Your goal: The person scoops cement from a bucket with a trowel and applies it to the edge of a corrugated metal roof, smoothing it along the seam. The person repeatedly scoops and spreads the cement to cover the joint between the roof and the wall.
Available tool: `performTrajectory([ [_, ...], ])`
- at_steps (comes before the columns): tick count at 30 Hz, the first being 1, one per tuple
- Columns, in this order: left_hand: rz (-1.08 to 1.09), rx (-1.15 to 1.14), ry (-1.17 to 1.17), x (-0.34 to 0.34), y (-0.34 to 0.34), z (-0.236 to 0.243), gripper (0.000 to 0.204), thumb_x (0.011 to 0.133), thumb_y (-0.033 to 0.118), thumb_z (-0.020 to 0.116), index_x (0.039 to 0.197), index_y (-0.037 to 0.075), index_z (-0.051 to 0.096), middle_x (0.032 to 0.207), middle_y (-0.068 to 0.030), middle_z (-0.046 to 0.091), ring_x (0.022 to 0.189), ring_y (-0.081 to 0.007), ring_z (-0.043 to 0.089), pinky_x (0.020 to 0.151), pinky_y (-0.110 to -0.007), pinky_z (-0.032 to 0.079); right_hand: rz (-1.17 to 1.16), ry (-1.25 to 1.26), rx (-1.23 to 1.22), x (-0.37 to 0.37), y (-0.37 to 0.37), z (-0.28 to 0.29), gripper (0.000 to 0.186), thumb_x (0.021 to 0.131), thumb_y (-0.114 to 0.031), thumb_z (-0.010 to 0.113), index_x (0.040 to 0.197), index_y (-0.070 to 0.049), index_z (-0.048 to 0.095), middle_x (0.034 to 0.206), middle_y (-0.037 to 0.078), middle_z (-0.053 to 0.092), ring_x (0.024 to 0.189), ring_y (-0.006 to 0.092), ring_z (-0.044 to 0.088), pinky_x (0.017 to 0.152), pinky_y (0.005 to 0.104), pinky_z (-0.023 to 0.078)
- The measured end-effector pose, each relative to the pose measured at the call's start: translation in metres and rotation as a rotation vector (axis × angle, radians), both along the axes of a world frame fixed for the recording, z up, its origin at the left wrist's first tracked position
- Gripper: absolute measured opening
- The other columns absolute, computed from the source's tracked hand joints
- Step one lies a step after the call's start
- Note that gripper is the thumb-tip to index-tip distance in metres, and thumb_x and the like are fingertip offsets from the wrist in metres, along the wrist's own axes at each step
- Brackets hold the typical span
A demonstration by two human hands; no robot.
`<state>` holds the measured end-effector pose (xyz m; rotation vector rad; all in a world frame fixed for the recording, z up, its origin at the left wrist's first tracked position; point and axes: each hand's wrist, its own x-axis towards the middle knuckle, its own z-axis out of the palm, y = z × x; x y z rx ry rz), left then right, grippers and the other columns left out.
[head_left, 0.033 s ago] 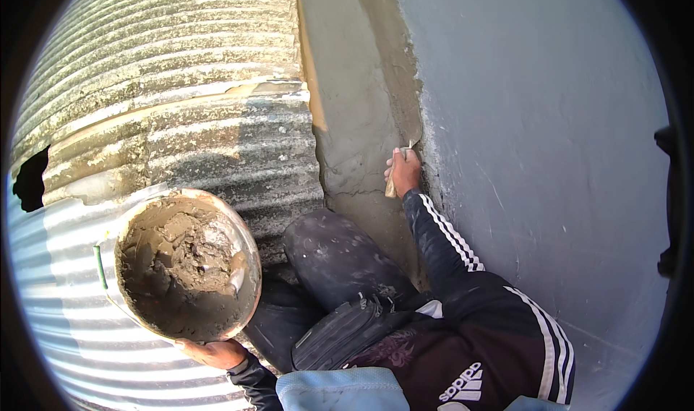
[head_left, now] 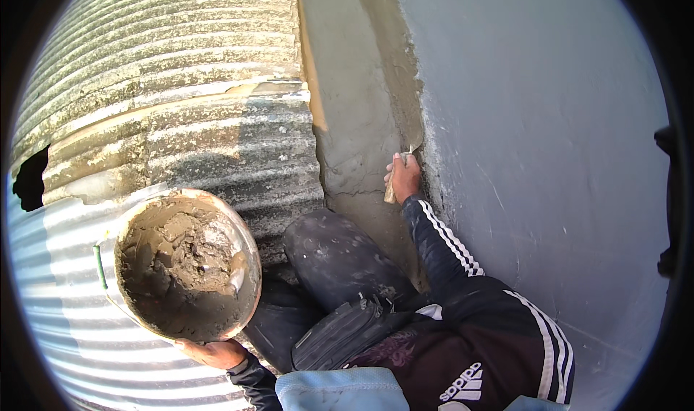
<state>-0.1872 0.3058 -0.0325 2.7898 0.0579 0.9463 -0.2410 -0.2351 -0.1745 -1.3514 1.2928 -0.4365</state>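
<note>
My right hand (head_left: 405, 174) is closed round the wooden handle of a small trowel (head_left: 412, 149), at the corner where the mortar strip meets the grey wall. Little of the blade shows; its tip points away from me, at the darker, wetter mortar band (head_left: 402, 71) along the wall's foot. At the lower left, my left hand (head_left: 215, 354) grips the near rim of a round bucket (head_left: 254, 263). Wet grey-brown mortar (head_left: 189, 255) lies lumpy inside it and coats its inner wall. The fingers under the rim are partly hidden.
Corrugated roof sheets (head_left: 181, 64) spread over the left side, with a ragged dark hole (head_left: 32, 180) at the far left. A smooth grey wall (head_left: 549, 136) fills the right. My bent knee (head_left: 340, 255) is between bucket and wall. The bucket's green-gripped wire handle (head_left: 100, 266) hangs outward.
My right hand and the trowel have shifted very slightly toward me along the wall's foot. The left hand and bucket stay as they were.
</note>
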Motion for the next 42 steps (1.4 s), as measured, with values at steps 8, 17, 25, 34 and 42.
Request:
performTrajectory([
  [8, 0.052, -0.644, 0.064, 0.007, 0.015, -0.005, 0.049, 0.115, 0.022, 0.043, 0.158, -0.002, 0.044, 0.159, -0.0274, 0.046, 0.144, -0.0418, 0.048, 0.121, -0.048, 0.037, 0.027, -0.167, 0.018, 0.051, -0.046, 0.011, 0.02, 0.106, -0.024, 0.059, 0.108, -0.004, 0.056, 0.08, 0.008, 0.065, 0.052, 0.0188, 0.062, 0.047, 0.037, 0.052],
  [17, -0.032, -0.553, 0.083, 0.002, 0.006, -0.009, 0.053, 0.114, 0.028, 0.047, 0.156, -0.005, 0.042, 0.153, -0.0331, 0.049, 0.137, -0.0465, 0.052, 0.117, -0.05, 0.04, -0.004, -0.092, 0.034, -0.032, 0.063, 0.014, 0.02, 0.108, -0.024, 0.056, 0.107, -0.005, 0.056, 0.079, 0.007, 0.064, 0.055, 0.0164, 0.062, 0.049, 0.0347, 0.052],
  [25, -0.053, -0.469, 0.016, 0.0, -0.022, 0.008, 0.05, 0.115, 0.024, 0.045, 0.152, -0.009, 0.043, 0.148, -0.0325, 0.051, 0.131, -0.0378, 0.055, 0.113, -0.042, 0.04, 1.135, -0.242, -0.535, 0.076, 0.121, 0.215, 0.022, 0.099, -0.011, 0.067, 0.118, -0.001, 0.061, 0.082, 0.013, 0.063, 0.068, 0.0244, 0.062, 0.067, 0.0371, 0.052],
  [34, -0.17, -1.294, -0.022, 0.021, -0.057, 0.059, 0.055, 0.116, 0.029, 0.044, 0.157, -0.007, 0.04, 0.147, -0.0149, 0.055, 0.131, -0.0191, 0.052, 0.112, -0.031, 0.038, 1.82, -0.215, -1.384, 0.177, 0.254, 0.311, 0.014, 0.086, -0.01, 0.069, 0.099, -0.004, 0.068, 0.086, 0.017, 0.072, 0.083, 0.0381, 0.072, 0.075, 0.0497, 0.057],
  [42, -0.291, -1.339, -0.062, 0.024, -0.055, 0.055, 0.058, 0.116, 0.029, 0.041, 0.16, -0.008, 0.034, 0.155, -0.0179, 0.049, 0.142, -0.0235, 0.047, 0.118, -0.035, 0.034, 1.884, -0.23, -1.491, 0.23, 0.306, 0.292, 0.014, 0.084, -0.01, 0.067, 0.092, -0.007, 0.078, 0.085, 0.015, 0.075, 0.084, 0.0341, 0.075, 0.076, 0.0457, 0.06],
])
